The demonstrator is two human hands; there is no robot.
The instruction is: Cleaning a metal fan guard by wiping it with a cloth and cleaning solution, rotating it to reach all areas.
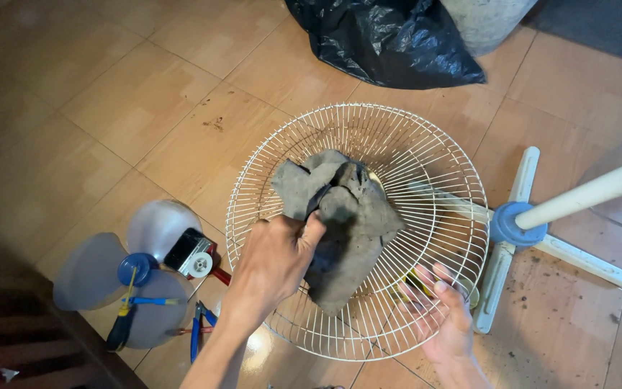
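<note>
A round white wire fan guard (397,137) is tilted over the tiled floor. My left hand (275,263) grips a dirty grey cloth (350,216) that lies bunched inside the guard, near its middle. My right hand (444,317) holds the guard's lower right rim, fingers curled through the wires from behind. The cloth hides the guard's centre.
A fan stand with a white cross base (512,238), blue hub and cream pole (592,191) lies at right. At left lie a translucent fan blade (102,270), a small motor (192,253), a screwdriver (122,317) and blue-handled pliers (197,331). A black plastic bag (383,36) sits at the top.
</note>
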